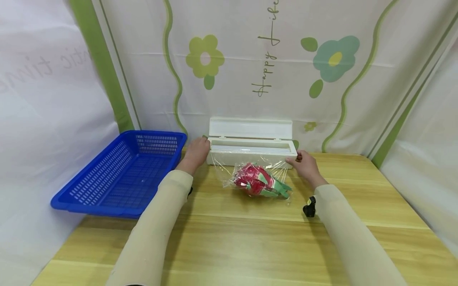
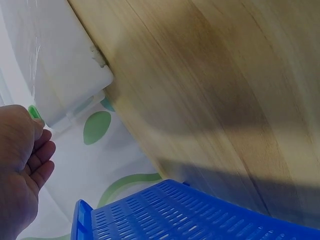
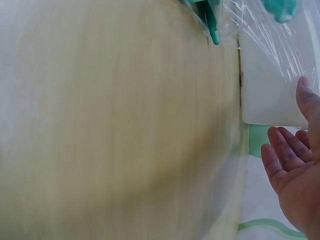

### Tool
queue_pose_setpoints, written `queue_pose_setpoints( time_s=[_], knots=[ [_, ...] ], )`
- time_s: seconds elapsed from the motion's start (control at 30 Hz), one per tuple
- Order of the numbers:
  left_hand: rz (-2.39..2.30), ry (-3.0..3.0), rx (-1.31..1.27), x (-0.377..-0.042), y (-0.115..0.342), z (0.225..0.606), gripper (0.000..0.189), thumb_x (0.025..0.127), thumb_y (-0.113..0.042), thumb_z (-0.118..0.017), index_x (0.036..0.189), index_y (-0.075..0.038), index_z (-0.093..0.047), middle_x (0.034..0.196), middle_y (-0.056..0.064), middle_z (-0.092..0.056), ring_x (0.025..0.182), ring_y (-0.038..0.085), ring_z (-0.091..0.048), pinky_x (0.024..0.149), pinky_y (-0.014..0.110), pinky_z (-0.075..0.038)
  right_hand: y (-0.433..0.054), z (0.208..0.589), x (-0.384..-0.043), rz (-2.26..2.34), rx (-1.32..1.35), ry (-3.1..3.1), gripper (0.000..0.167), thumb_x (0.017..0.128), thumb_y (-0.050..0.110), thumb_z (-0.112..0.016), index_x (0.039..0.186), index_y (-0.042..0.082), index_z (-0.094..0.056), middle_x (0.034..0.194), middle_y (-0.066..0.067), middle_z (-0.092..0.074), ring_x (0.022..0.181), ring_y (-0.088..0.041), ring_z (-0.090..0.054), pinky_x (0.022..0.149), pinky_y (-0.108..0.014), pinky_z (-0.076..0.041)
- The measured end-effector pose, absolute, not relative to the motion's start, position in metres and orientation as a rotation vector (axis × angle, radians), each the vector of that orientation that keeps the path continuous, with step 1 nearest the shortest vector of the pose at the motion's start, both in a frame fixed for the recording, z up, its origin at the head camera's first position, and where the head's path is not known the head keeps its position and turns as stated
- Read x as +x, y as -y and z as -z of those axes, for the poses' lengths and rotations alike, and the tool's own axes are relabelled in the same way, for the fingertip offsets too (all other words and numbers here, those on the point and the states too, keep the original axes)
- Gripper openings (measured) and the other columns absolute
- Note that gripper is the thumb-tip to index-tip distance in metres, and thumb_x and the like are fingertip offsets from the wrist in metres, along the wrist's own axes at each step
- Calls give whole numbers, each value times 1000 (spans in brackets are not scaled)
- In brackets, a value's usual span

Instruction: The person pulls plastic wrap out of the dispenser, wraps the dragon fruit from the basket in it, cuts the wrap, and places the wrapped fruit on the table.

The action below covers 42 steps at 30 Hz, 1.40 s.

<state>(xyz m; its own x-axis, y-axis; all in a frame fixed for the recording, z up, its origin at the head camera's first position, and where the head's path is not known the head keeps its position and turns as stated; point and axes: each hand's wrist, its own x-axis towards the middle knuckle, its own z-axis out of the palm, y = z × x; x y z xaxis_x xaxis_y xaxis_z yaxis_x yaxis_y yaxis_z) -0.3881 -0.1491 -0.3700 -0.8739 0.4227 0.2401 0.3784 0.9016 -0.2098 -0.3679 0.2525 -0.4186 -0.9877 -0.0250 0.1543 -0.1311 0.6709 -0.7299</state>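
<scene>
A white cling film box (image 1: 252, 159) stands at the back of the table with its lid (image 1: 250, 129) raised and a film roll (image 1: 250, 149) inside. Clear film stretches from its front over a dragon fruit (image 1: 254, 180), red with green tips, lying just before it. My left hand (image 1: 196, 153) is at the box's left end; in the left wrist view its thumb and a finger pinch a small green tab (image 2: 35, 114). At the opposite end, my right hand (image 1: 305, 165) grips the front corner, thumb against the front face, the other fingers loosely curled beside the end.
A blue plastic basket (image 1: 98, 208) stands on the left, close to my left forearm. The wooden table (image 1: 250, 246) extends toward me. A printed white curtain (image 1: 236, 79) hangs right behind the box, and more cloth flanks both sides.
</scene>
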Motion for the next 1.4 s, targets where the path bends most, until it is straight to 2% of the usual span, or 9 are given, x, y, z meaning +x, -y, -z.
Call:
queue_pose_setpoints(
  time_s=[0.37,0.6,0.77,0.9,1.03,1.4],
  knots=[
    [-245,2785,-602,-388,149,368,21,89,9,-59,109,7,-60,104,19,-60,98,33,-58,87,42,-50,-262,419,-371,-1228,136,2802,77,94,38,-64,143,-12,-31,130,-29,-49,122,-43,-46,104,-52,-38],
    [-198,2759,-612,-388,151,368,22,87,11,-58,109,7,-59,103,20,-60,96,33,-58,85,42,-51,-261,415,-369,-1217,167,2812,67,94,40,-62,134,-10,-43,126,-28,-52,118,-42,-48,99,-52,-41],
    [-134,2725,-641,-388,150,368,22,86,11,-59,107,6,-59,105,20,-59,95,33,-58,84,42,-51,-261,413,-367,-1204,182,2816,67,95,38,-62,137,-10,-41,126,-29,-52,119,-43,-48,99,-53,-41],
    [-85,2678,-708,-387,148,369,14,90,2,-61,104,5,-61,102,18,-59,94,32,-58,84,41,-49,-262,412,-367,-1201,185,2823,75,95,39,-62,142,-12,-33,127,-30,-51,120,-43,-48,100,-53,-40],
    [-84,2625,-790,-388,145,372,14,94,-8,-63,102,3,-61,99,16,-58,92,30,-57,83,39,-49,-263,412,-367,-1210,189,2831,78,95,41,-62,143,-12,-32,129,-30,-50,121,-43,-47,101,-53,-40],
    [-154,2542,-844,-392,139,378,17,91,-12,-68,99,2,-63,98,14,-61,90,28,-57,80,37,-50,-265,404,-364,-1160,230,2869,73,95,40,-61,140,-12,-37,129,-31,-51,120,-45,-48,102,-54,-38]
  ],
)
